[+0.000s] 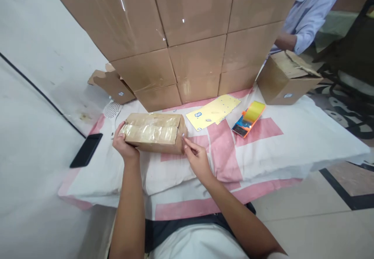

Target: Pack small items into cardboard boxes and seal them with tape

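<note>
The left end of a small taped carton (152, 130) is gripped by the left hand (125, 144), its fingers wrapped about the edge. At the opposite end, the fingertips of the right hand (197, 159) are brought close together against the end face, beside a small pale label (183, 135); whether anything is pinched between them cannot be told. The carton is laid lengthwise before the person, on a pink-and-white cloth (263, 146). Just beyond its right end, a yellow sheet (214, 112) bearing a few stickers is spread, and near that a tape dispenser (249, 118) is set down, loaded with yellowish tape. To the left, a dark phone-like slab (86, 150) is placed near the cloth's edge. Behind, a wall of stacked cartons (195, 25) is raised, flanked by an opened box (115, 85) on the left and a larger box (288, 81) on the right, behind which another person's pale blue sleeve (311, 15) is seen.
</note>
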Demonstrator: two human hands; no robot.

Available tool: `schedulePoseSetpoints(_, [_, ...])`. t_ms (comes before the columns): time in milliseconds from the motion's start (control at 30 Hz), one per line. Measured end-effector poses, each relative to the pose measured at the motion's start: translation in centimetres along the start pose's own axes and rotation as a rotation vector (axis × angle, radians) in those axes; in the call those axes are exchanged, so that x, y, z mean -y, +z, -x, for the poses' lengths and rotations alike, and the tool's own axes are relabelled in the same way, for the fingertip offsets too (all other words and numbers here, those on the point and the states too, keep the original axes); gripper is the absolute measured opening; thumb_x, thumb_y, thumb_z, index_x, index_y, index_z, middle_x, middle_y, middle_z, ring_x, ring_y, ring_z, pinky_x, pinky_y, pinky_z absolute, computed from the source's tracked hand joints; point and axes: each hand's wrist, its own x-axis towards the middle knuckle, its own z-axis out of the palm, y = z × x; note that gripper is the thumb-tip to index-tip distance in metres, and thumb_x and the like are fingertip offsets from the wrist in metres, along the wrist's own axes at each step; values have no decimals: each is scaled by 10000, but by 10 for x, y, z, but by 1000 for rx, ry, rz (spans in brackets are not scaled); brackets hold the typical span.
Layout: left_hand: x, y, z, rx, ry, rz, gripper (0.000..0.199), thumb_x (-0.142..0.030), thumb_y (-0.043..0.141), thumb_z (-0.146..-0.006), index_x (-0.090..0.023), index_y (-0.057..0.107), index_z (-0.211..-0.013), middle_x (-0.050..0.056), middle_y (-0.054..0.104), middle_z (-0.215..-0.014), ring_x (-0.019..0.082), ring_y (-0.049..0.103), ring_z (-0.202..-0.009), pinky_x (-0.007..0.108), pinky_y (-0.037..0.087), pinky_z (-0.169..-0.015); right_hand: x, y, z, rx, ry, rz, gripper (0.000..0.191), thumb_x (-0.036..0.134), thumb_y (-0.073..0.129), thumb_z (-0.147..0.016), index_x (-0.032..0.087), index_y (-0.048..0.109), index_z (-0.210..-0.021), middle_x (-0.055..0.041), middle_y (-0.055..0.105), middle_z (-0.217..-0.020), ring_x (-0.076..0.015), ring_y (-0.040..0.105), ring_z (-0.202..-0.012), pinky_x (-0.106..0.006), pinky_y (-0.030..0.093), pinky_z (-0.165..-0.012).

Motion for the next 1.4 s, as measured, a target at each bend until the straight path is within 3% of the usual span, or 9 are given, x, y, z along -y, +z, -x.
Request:
schedulePoseSetpoints(100, [-1,1,-2,-46,46,83,591,-301,348,-818,-89,658,-1274,111,689,-1256,247,616,-1214,359,481,-1054,-6,-2,-2,-1,-75,24,481,302,518,-928,159,663,-1364,-29,689,-804,-150,557,-723,-267,493,-671])
schedulePoseSetpoints(200, [-4,0,-2,7,36,108,565,-298,365,-819,-104,680,-1245,96,708,-1221,240,631,-1189,353,489,-1041,-15,1,-7,34,-132,58,499,263,474,-916,151,659,-1366,-10,612,-754,-140,505,-697,-252,453,-647])
schedulePoseSetpoints(333, [-12,-2,-1,37,29,122,519,-292,404,-809,-113,712,-1185,93,716,-1220,243,626,-1194,345,482,-1048,-20,5,-11,46,-168,104,562,254,452,-920,172,567,-1464,-30,663,-862,-146,531,-721,-267,473,-700])
schedulePoseSetpoints(467, [-18,-1,1,14,14,142,494,-297,428,-807,-110,731,-1149,101,724,-1214,245,630,-1175,348,483,-1045,-20,4,-6,59,-253,194,558,242,451,-907,200,589,-1446,-59,729,-1054,-190,619,-927,-335,508,-899])
schedulePoseSetpoints(567, [-20,-1,3,-1,10,170,479,-297,440,-804,-104,742,-1122,111,732,-1196,252,631,-1174,356,480,-1048,-25,5,1,7,-300,241,546,248,454,-900,182,620,-1417,-87,736,-1131,-209,638,-985,-359,506,-940])
schedulePoseSetpoints(700, [-23,-1,5,-11,8,184,465,-287,438,-813,-116,747,-1116,106,729,-1205,248,620,-1196,350,462,-1073,-30,7,5,-50,-295,252,532,252,452,-878,150,674,-1351,-107,751,-1097,-205,629,-852,-346,529,-814])
schedulePoseSetpoints(933, [-23,2,4,-14,-10,202,449,-280,441,-812,-118,752,-1092,109,733,-1198,252,620,-1206,354,458,-1085,-27,3,6,39,-284,276,569,238,449,-866,141,632,-1396,-34,676,-796,-156,515,-663,-275,468,-646])
schedulePoseSetpoints(1233, [-18,2,3,2,-43,218,474,-287,435,-811,-131,744,-1135,98,732,-1215,249,631,-1187,359,480,-1060,-21,4,6,128,-244,221,627,200,449,-855,156,552,-1471,20,565,-712,-132,434,-637,-247,411,-614])
schedulePoseSetpoints(1400, [-19,1,4,5,-36,223,467,-292,449,-812,-130,746,-1133,99,725,-1234,249,618,-1208,350,473,-1069,-20,3,3,16,-231,115,573,257,464,-869,140,616,-1410,15,554,-706,-141,457,-680,-255,405,-640])
